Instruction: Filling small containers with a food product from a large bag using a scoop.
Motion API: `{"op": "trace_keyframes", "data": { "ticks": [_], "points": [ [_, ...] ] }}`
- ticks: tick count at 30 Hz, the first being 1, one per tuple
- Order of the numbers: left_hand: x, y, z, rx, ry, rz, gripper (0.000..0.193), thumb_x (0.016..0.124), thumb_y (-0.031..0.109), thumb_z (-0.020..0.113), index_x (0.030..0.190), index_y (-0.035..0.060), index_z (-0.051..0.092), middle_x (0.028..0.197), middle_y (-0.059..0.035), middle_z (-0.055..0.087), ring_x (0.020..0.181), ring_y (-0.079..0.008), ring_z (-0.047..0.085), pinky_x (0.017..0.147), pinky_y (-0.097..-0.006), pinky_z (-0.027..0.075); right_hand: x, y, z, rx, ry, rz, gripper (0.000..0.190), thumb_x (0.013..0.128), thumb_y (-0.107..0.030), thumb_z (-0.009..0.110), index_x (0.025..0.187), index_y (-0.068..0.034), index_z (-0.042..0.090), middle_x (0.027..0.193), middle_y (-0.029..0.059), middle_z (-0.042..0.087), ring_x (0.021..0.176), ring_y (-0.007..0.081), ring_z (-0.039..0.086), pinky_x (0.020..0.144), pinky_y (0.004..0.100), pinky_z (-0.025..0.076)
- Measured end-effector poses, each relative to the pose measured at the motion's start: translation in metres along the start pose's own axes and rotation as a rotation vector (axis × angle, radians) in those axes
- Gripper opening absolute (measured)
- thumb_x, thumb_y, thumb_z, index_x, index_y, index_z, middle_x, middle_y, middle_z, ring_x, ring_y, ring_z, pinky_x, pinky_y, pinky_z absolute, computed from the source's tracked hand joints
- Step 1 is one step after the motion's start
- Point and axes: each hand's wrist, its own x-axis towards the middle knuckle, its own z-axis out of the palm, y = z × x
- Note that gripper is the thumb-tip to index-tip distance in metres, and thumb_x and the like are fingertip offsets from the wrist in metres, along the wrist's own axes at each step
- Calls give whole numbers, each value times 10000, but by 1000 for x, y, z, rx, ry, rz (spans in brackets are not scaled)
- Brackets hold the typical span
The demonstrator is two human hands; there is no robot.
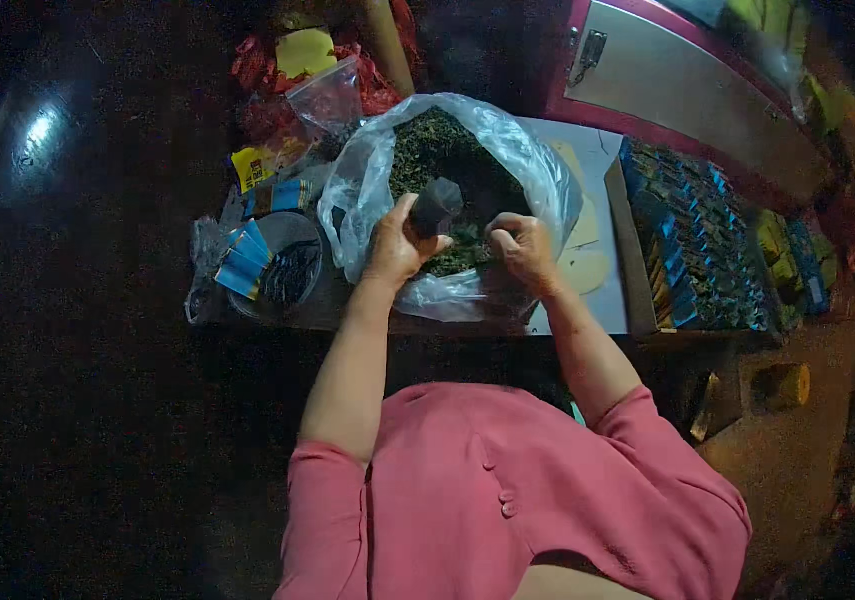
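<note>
My left hand [399, 244] grips a small dark pouch or tube [436, 206], its upper end facing up; its exact kind and its contents cannot be made out. Beneath it lies a heap of shredded dried leaf [427, 154] in a large clear plastic bag [555, 176] with its rim rolled wide. My right hand [525, 247] hovers over the near right part of the heap. Its thumb and fingers are bent together, and whether they pinch anything is hidden.
On the left, a round clear tub [315, 274] holds dark strips, with blue printed cards [243, 259] at its rim. More cards [281, 196] lie behind. An open cardboard box [626, 247] of packed blue-labelled packets stands right, near a pink-framed panel [667, 71] with a latch.
</note>
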Motion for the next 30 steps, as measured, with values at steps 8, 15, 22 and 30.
{"op": "trace_keyframes", "data": {
  "ticks": [8, 15, 22, 30],
  "points": [
    [2, -17, -2, 46, 12, 19, 477, 632, 74, 818, 1025, 56, 549, 914, -86, 649, 872, -186, 625, 772, -334, 484, 6, -4, -14, 556, 157, 223, 158, 792, -87, 553, 738, 12, 664, 551, 15, 532, 472, 80, 461, 445, 226, 351],
    [1, 6, -3, 252, -2, 6, 466, 639, 66, 805, 1032, 45, 556, 927, -104, 657, 881, -205, 635, 756, -352, 492, 15, -30, -68, 689, 220, 155, 181, 800, -101, 525, 732, 16, 645, 549, 29, 533, 432, 67, 429, 411, 202, 300],
    [-1, 8, 1, 175, 16, 23, 482, 605, 38, 818, 1012, 36, 561, 879, -110, 655, 818, -211, 639, 720, -354, 498, 23, -57, -78, 607, 111, 87, 178, 807, -90, 523, 729, 9, 649, 544, 12, 528, 433, 59, 437, 407, 197, 310],
    [2, 8, 3, 312, 29, 3, 478, 583, 71, 833, 977, 52, 563, 841, -99, 641, 777, -206, 619, 715, -343, 492, 35, -86, -40, -35, -139, -339, 49, 708, -29, 597, 708, 11, 569, 586, 93, 516, 534, 179, 543, 505, 327, 439]
  ]
}}
